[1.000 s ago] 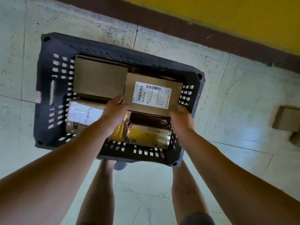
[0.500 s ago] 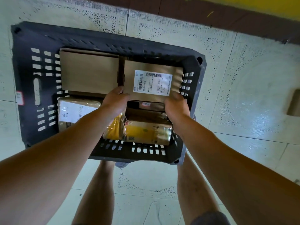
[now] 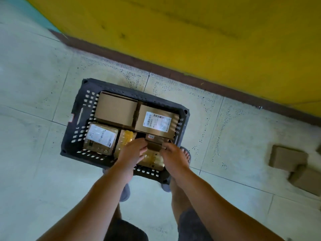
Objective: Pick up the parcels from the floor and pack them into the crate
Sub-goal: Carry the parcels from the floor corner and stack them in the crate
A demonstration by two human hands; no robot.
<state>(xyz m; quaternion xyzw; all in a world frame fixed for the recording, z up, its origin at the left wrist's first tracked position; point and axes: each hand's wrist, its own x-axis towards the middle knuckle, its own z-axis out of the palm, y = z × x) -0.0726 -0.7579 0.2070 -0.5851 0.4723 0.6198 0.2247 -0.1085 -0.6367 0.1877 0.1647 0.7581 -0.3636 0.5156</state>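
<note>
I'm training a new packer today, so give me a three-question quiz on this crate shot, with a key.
1. True or false: the cardboard box with the white barcode label lies inside the black crate.
2. Where are parcels still waiting? A) on the floor at the right B) on top of the crate's rim C) in the person's arms
3. Fill in: the left hand and right hand are over the crate's ____ corner, near or far from the person.

Key: 1 true. 2 A, the brown boxes. 3 near.
</note>
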